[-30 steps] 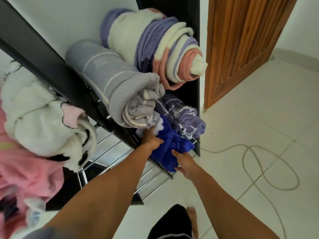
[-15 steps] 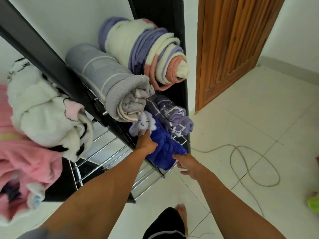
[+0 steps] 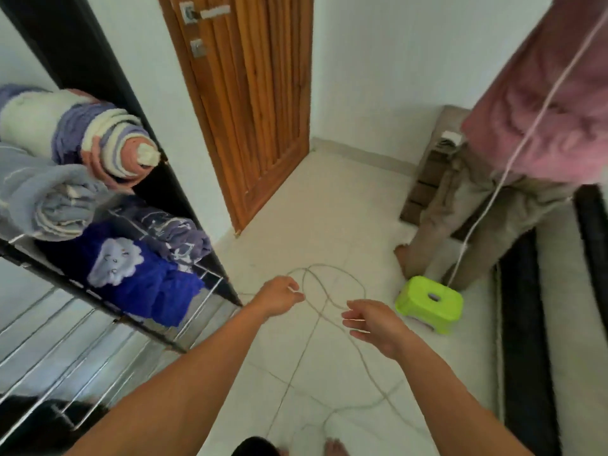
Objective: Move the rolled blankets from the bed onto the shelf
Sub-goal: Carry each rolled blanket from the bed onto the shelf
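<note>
The black wire shelf (image 3: 210, 301) stands at the left. On its upper level lie a striped purple, cream and pink roll (image 3: 98, 139) and a pale grey-blue roll (image 3: 49, 199). Below them rest a dark blue roll with a white cloud face (image 3: 138, 278) and a purple patterned roll (image 3: 177, 235). My left hand (image 3: 279, 296) and my right hand (image 3: 371, 324) hover over the floor to the right of the shelf, both holding nothing, fingers loosely apart. The bed edge (image 3: 533, 340) runs along the right side.
A thin cord (image 3: 329, 301) loops over the white tiled floor under my hands. A green plastic stool (image 3: 427, 302) sits by the bed. Another person in beige trousers (image 3: 477, 218) stands at the right. A wooden door (image 3: 250, 103) is shut ahead.
Both hands have left the dark blue roll, which now lies on the lower shelf. My view has swung right, away from the shelf toward the floor and bed.
</note>
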Available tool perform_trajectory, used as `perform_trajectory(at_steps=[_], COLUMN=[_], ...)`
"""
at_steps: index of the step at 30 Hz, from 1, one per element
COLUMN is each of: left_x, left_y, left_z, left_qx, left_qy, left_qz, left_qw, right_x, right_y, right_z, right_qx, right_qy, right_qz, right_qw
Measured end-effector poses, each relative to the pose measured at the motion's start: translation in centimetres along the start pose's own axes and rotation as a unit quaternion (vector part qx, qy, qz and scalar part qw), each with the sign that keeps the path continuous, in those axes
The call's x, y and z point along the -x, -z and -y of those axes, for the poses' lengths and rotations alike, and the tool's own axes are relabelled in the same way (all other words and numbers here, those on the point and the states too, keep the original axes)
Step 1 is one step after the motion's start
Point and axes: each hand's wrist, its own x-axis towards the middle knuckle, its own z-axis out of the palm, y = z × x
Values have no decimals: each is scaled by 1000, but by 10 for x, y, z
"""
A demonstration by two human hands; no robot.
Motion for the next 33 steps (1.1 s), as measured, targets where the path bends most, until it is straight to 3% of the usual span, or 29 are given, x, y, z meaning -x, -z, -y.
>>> perform_trajectory(at_steps=[3, 8, 12, 16, 20, 24, 27, 33], left_x=[14, 52, 93, 123, 149, 162, 167, 173], left_y=[-56, -145, -220, -296, -367, -444, -506, -619], left_z=[-65, -142, -164, -178, -200, -235, -265, -326], left_qx=[-33, -42, -73, -115, -135, -146, -125, -76], left_qy=[-84, -182, -213, -223, -191, -151, -106, 22], left_qz=[87, 195, 282, 354, 421, 436, 445, 430], left_qw=[992, 963, 933, 901, 876, 875, 880, 899], right_x=[45, 131, 192, 241, 267, 277, 272, 270], right_y=[80, 165, 193, 227, 272, 335, 401, 553], right_z=[-17, -87, -162, -219, -258, -296, -322, -319], right_qx=[-109, -260, -316, -410, -473, -511, -512, -423], right_qy=[30, 68, 22, 10, 12, 16, 8, 0], right_qz=[-131, -286, -326, -388, -420, -452, -456, -466], right_qw=[985, 920, 891, 825, 774, 731, 728, 777])
